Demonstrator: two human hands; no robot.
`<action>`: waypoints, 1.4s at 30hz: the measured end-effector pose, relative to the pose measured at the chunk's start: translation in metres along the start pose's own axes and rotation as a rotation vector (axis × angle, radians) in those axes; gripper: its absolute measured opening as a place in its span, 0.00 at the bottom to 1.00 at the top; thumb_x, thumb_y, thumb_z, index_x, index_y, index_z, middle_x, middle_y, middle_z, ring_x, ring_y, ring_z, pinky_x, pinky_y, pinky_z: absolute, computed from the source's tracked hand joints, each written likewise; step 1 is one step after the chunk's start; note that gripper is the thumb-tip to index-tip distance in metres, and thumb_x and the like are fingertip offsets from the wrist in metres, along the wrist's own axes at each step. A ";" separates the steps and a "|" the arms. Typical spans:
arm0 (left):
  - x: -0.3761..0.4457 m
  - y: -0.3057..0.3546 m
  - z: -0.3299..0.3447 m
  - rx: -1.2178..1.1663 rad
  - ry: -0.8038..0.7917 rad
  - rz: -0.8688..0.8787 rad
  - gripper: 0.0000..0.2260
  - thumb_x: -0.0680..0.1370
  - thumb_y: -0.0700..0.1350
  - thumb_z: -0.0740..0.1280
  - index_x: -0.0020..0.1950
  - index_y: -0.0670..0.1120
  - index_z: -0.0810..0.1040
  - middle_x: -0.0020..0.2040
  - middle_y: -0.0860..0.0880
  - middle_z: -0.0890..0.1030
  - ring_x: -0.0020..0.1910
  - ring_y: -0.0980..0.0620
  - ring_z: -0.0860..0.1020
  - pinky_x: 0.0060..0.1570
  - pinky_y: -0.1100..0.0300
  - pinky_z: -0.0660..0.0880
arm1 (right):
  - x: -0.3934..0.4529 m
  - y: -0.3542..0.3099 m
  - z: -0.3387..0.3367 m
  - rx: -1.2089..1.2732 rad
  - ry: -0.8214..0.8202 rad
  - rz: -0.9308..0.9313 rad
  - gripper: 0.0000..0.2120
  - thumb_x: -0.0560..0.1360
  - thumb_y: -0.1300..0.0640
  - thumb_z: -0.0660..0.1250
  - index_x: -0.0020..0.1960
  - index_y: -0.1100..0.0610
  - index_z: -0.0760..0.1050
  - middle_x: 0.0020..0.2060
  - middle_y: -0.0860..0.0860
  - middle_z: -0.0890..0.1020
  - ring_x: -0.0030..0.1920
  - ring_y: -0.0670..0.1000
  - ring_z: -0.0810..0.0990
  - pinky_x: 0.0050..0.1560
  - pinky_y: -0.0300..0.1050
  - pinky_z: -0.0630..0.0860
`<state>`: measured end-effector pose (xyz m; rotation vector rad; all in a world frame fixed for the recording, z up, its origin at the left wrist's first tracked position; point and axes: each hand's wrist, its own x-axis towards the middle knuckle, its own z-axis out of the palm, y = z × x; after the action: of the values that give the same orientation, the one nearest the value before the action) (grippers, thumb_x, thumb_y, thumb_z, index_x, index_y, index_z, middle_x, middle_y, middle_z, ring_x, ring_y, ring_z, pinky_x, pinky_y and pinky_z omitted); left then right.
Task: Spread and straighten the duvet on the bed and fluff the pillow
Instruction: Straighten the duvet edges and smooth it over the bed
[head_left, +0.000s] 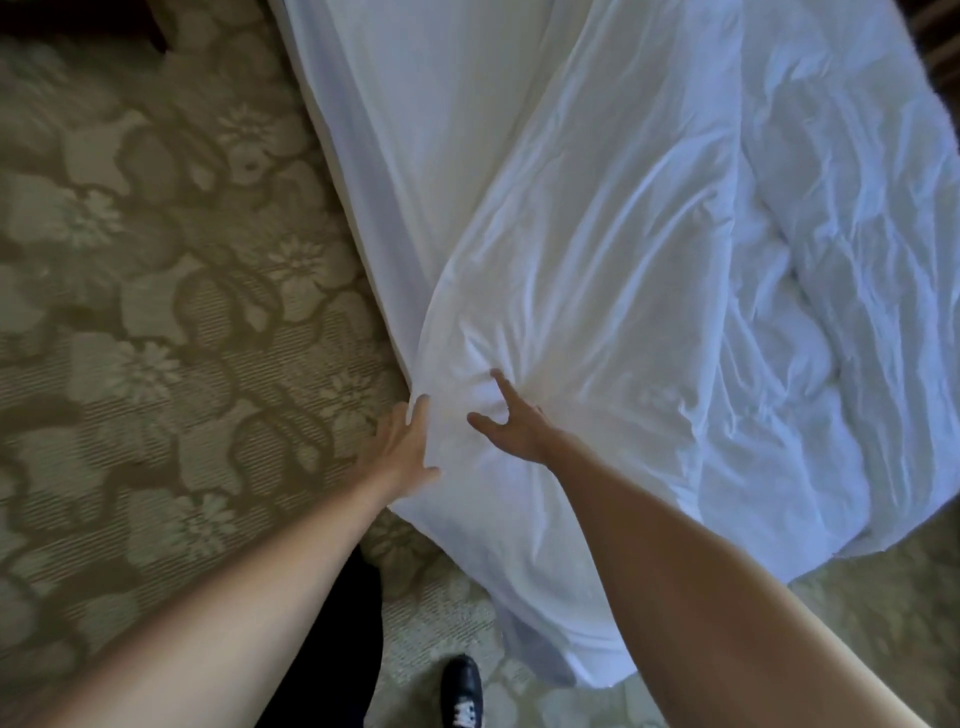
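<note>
White duvet (649, 249) lies crumpled along the bed (415, 130), stretching up and away from both hands at its near corner, where the left hand (408, 447) presses flat and the right hand (506, 421) pinches a fold.

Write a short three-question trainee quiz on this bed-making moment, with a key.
1. True or false: the right hand is pinching a bunch of the duvet.
2. Where does the left hand rest? A) on a pillow B) against the duvet's edge at the bed's side C) on the carpet
3. Fill in: the duvet's far right part looks ____.

Key: 1 true; 2 B; 3 wrinkled.
</note>
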<state>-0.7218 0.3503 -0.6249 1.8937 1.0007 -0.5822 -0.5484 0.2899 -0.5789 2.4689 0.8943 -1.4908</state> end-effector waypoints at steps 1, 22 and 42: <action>0.008 0.002 0.008 0.034 0.017 0.002 0.46 0.70 0.57 0.72 0.77 0.51 0.46 0.75 0.42 0.58 0.72 0.39 0.62 0.64 0.42 0.69 | 0.011 0.002 0.005 0.010 0.007 0.004 0.43 0.75 0.35 0.64 0.79 0.41 0.41 0.74 0.60 0.62 0.75 0.62 0.60 0.72 0.56 0.60; -0.077 0.144 0.036 -0.125 -0.110 -0.083 0.32 0.63 0.60 0.73 0.64 0.52 0.74 0.57 0.54 0.79 0.58 0.50 0.78 0.56 0.52 0.77 | -0.040 0.065 -0.022 0.633 -0.014 -0.095 0.42 0.54 0.47 0.72 0.68 0.52 0.69 0.55 0.53 0.80 0.54 0.56 0.80 0.55 0.56 0.80; -0.260 0.474 0.138 -0.333 0.565 -0.261 0.07 0.75 0.40 0.62 0.51 0.46 0.74 0.42 0.49 0.77 0.45 0.47 0.79 0.39 0.57 0.75 | -0.285 0.263 -0.162 0.909 -0.135 -0.165 0.23 0.64 0.51 0.76 0.54 0.62 0.78 0.45 0.56 0.83 0.42 0.56 0.81 0.35 0.43 0.75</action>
<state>-0.4765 -0.0078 -0.2740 1.6640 1.6137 -0.0004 -0.3774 0.0179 -0.3079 2.8103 0.4372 -2.5193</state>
